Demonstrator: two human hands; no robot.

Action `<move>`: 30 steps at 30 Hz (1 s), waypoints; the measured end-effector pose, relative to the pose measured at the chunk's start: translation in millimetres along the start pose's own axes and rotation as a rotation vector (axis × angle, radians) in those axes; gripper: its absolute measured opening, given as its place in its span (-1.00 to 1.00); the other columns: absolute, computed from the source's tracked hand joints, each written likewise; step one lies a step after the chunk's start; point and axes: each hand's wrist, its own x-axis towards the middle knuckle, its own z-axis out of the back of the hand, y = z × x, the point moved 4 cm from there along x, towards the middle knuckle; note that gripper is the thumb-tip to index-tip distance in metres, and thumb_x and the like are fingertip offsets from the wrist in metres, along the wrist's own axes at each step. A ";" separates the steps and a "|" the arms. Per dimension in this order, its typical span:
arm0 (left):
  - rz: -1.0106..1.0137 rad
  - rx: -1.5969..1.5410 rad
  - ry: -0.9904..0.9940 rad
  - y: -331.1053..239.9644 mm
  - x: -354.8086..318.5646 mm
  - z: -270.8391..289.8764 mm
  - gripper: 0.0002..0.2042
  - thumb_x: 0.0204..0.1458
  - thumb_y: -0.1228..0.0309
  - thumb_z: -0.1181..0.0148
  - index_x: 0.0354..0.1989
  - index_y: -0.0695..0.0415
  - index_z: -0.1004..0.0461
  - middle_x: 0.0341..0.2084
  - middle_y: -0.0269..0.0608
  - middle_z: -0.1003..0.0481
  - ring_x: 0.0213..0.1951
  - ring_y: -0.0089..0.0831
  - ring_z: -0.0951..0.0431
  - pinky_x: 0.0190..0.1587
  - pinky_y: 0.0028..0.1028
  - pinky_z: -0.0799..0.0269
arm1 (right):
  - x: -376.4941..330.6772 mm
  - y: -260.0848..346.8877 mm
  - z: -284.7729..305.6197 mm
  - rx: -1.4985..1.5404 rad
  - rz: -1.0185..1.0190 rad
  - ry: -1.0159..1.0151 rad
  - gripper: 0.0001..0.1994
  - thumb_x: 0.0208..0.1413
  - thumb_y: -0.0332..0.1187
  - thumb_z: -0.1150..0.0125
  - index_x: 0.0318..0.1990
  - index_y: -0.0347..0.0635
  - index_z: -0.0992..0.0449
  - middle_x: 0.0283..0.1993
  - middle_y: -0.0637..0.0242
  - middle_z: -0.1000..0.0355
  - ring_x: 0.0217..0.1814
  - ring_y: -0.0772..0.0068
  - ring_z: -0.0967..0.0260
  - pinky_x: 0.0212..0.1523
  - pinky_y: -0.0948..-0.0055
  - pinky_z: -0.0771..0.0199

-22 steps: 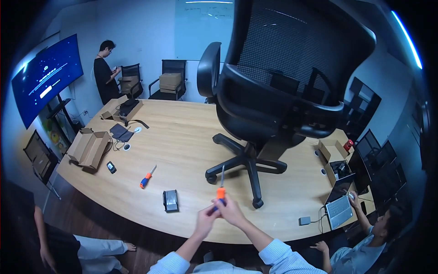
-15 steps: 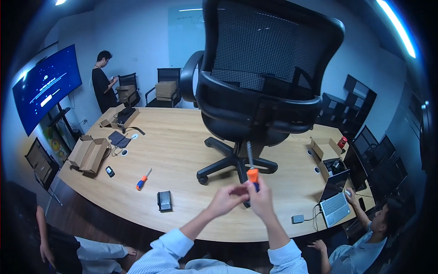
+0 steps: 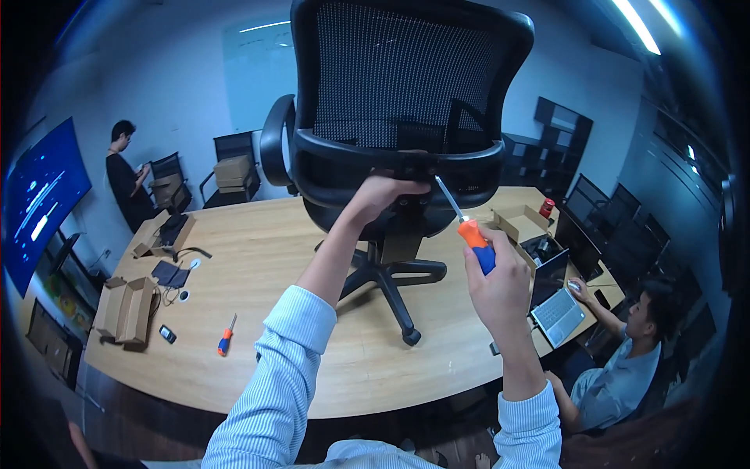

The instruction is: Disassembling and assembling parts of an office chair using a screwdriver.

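A black mesh-backed office chair stands on the long wooden table, its star base on the tabletop. My left hand reaches up and grips the chair at the joint below the backrest. My right hand holds a screwdriver with an orange and blue handle; its metal shaft points up-left toward that same joint, the tip close to my left hand.
A second orange screwdriver lies on the table at the left, near open cardboard boxes and small devices. A seated person with a laptop is at the right. Another person stands far left by spare chairs and a wall screen.
Both hands have risen from the table level to the chair's back joint. The left hand has let go of the screwdriver and taken hold of the chair; the view tilted up.
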 end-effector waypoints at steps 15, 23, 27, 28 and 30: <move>-0.039 0.046 0.028 21.8 18.4 -3.4 -0.73 -0.19 0.33 -0.42 -0.29 0.17 -0.64 -0.39 -0.22 -0.60 -0.36 -0.47 -0.55 -0.17 -0.48 -0.42 | -1.5 25.2 -8.8 -0.190 -0.003 -0.065 -0.68 0.03 -0.40 -0.28 -0.04 -0.25 -0.49 -0.25 0.09 -0.51 -0.29 0.05 -0.52 -0.28 0.20 -0.49; -0.038 0.049 0.013 20.1 15.6 -1.4 -0.73 -0.22 0.35 -0.43 -0.30 0.15 -0.65 -0.40 -0.26 -0.60 -0.39 -0.48 -0.52 -0.23 -0.49 -0.39 | -0.5 23.4 -8.0 -0.169 -0.009 -0.087 -0.68 0.03 -0.40 -0.27 -0.04 -0.29 -0.49 -0.29 0.06 -0.50 -0.32 0.06 -0.52 -0.26 0.20 -0.48; -0.038 0.010 0.026 17.9 13.8 -0.6 -0.74 -0.21 0.38 -0.42 -0.31 0.19 -0.64 -0.41 -0.23 -0.59 -0.41 -0.46 -0.53 -0.23 -0.49 -0.40 | 1.2 31.8 -7.4 -0.119 -0.034 -0.053 -0.69 0.07 -0.40 -0.24 -0.03 -0.32 -0.48 -0.34 0.03 -0.49 -0.33 0.02 -0.51 -0.27 0.20 -0.46; -0.024 0.016 0.014 17.8 13.1 -0.2 -0.74 -0.21 0.38 -0.42 -0.31 0.19 -0.64 -0.41 -0.23 -0.59 -0.41 -0.46 -0.53 -0.23 -0.49 -0.40 | 1.9 31.8 -8.4 -0.061 -0.102 0.006 -0.70 0.10 -0.38 -0.20 -0.04 -0.34 -0.47 -0.37 0.02 -0.47 -0.33 0.01 -0.50 -0.27 0.19 -0.45; -0.041 0.027 0.013 15.5 11.7 0.4 -0.77 -0.20 0.40 -0.40 -0.33 0.22 -0.62 -0.43 -0.21 -0.59 -0.42 -0.46 -0.53 -0.23 -0.50 -0.41 | 5.6 33.4 -5.8 0.000 -0.171 0.063 -0.71 0.14 -0.36 -0.17 -0.05 -0.36 -0.46 -0.41 0.00 -0.46 -0.33 -0.01 -0.49 -0.28 0.19 -0.43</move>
